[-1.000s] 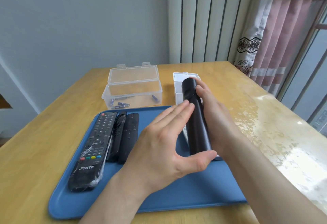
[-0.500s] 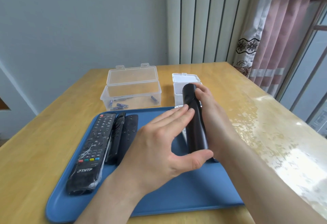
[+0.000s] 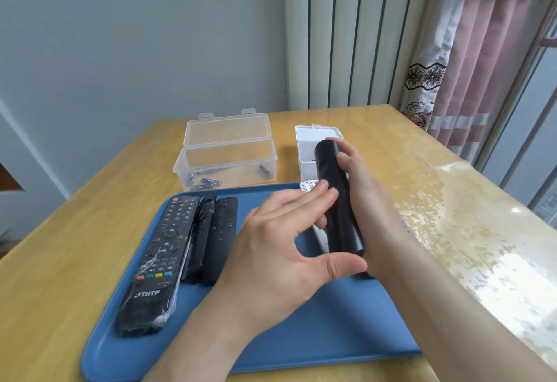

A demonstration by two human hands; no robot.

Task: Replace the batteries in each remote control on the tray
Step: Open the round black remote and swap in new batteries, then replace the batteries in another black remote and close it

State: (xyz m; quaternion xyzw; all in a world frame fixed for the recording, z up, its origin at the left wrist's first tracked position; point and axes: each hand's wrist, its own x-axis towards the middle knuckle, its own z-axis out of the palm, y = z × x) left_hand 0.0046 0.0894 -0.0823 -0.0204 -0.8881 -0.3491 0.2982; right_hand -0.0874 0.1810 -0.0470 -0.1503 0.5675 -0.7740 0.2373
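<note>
Gripping black remote (image 3: 337, 197) with right hand (image 3: 372, 200), pressing it with straight-fingered left hand (image 3: 277, 249); batteries (image 3: 209, 182) in open clear box (image 3: 272, 160), three remotes (image 3: 202, 240) on tray (image 3: 301, 339).

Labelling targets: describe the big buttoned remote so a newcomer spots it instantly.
Find the blue tray on the wooden table. Along its left edge lies a long black remote. Unlike the slim black remotes beside it, it has coloured keys, THTF lettering and plastic wrap.

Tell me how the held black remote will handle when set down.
Likely stiff: the black remote looks straight in the right hand's grip. Its smooth, rounded shell seems slippery and might roll on the tray.
</note>
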